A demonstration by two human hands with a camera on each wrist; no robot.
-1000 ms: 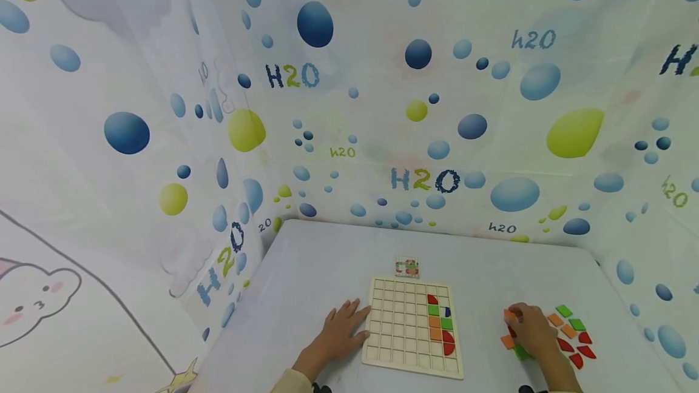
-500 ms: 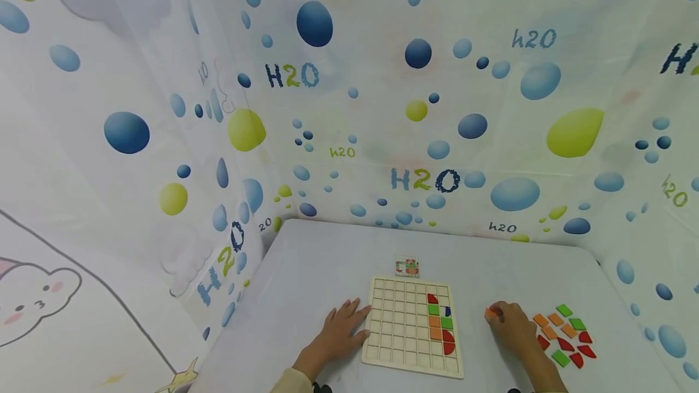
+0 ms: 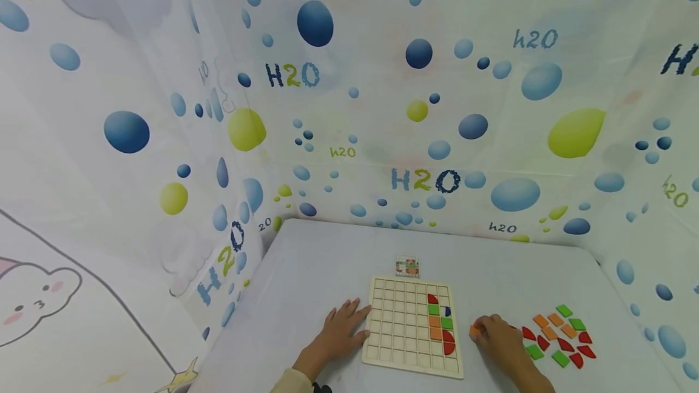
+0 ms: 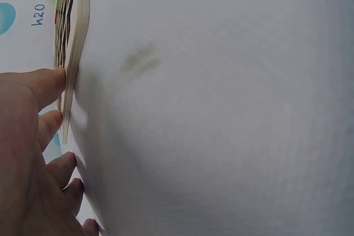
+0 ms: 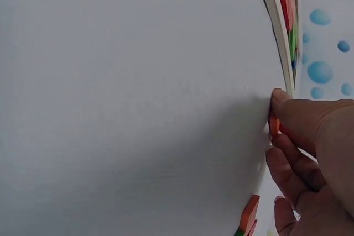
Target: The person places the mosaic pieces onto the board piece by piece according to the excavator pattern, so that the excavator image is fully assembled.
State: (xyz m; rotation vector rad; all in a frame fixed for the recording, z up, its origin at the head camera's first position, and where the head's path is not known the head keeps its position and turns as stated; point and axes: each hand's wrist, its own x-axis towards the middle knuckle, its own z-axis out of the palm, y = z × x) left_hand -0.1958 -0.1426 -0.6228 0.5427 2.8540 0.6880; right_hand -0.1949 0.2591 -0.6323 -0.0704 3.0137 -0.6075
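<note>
A pale wooden grid board (image 3: 390, 320) lies on the table, with red, green, orange and blue pieces set in its right-hand columns. My left hand (image 3: 343, 327) rests at the board's left edge, fingers spread, thumb and fingertip touching the rim; the left wrist view shows the thumb against the board's side (image 4: 77, 37). My right hand (image 3: 498, 339) pinches an orange tile (image 3: 474, 332) between thumb and fingers, just right of the board. The right wrist view shows this orange tile (image 5: 274, 122) edge-on, close to the table.
Loose red quarter-round pieces (image 3: 565, 344), orange tiles (image 3: 549, 332) and green tiles (image 3: 560, 358) lie scattered on the table right of my right hand. A small printed pattern card (image 3: 407, 266) lies behind the board. Patterned curtains (image 3: 371, 108) surround the table (image 3: 322, 247).
My right hand has moved left from the loose pieces toward the board with an orange tile in its fingers, uncovering red and green pieces. The left hand has stayed at the board's edge.
</note>
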